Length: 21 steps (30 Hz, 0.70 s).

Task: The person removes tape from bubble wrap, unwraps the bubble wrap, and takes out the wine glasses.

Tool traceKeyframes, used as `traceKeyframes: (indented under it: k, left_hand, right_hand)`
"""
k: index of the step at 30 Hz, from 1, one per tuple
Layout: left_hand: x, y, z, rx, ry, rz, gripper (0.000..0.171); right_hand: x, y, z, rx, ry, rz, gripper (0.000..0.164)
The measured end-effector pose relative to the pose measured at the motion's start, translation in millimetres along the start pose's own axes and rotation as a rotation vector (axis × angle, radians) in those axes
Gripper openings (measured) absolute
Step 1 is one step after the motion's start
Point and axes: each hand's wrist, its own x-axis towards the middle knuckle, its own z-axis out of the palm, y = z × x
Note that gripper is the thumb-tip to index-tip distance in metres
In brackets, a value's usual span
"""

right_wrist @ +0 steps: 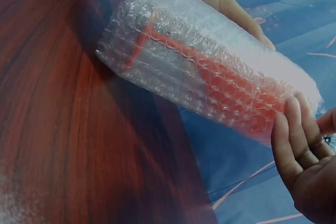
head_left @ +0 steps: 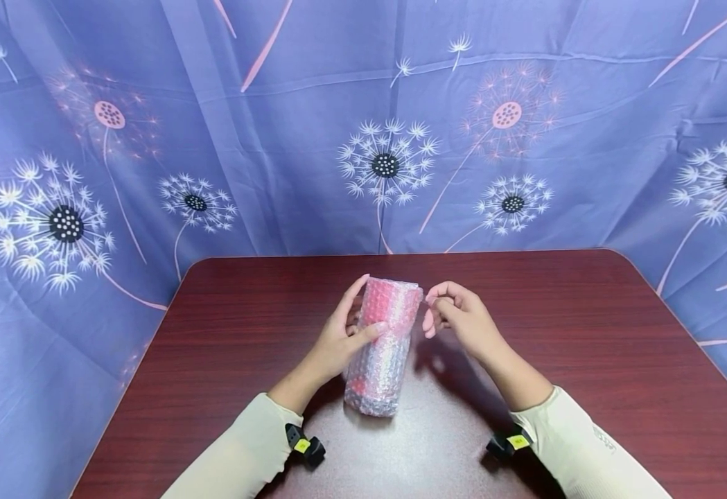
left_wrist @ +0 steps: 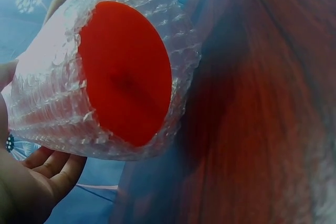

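Observation:
My left hand [head_left: 338, 339] grips a bubble-wrapped cylinder [head_left: 383, 346], thumb across its front and fingers round the far side. The cylinder is tilted above the table, its upper end leaning away. In the left wrist view its flat, round red end [left_wrist: 126, 77] shows inside the open end of the wrap. Through the clear bubbles [right_wrist: 178, 72] in the right wrist view, red and pale areas of the cylinder appear. My right hand [head_left: 463, 319] is at the upper right edge of the wrap, fingers loosely bent, fingertips right by the edge.
The dark red wood-grain table [head_left: 588, 333] lies under both hands. A blue cloth with dandelion prints [head_left: 288, 138] hangs behind the table and along its sides. Each wrist carries a small black camera [head_left: 305, 445] at the cuff.

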Motion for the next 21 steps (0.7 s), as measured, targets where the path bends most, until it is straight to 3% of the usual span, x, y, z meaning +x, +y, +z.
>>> traceKeyframes:
  k: [6,14,21]
  left_hand:
    - [-0.1,-0.8,0.7,0.007,-0.005,0.008,0.085]
    - [0.8,-2.0,0.3,0.019,0.001,0.025,0.085]
    - [-0.2,0.0,1.3,0.027,0.007,0.034,0.084]
  right_hand:
    - [0.7,2.4,0.4,0.068,-0.042,-0.046,0.008]
    - [1.6,1.5,-0.3,0.067,-0.06,-0.013,0.014]
    - [3.1,4.4,-2.4,-0.083,-0.07,-0.048,0.016]
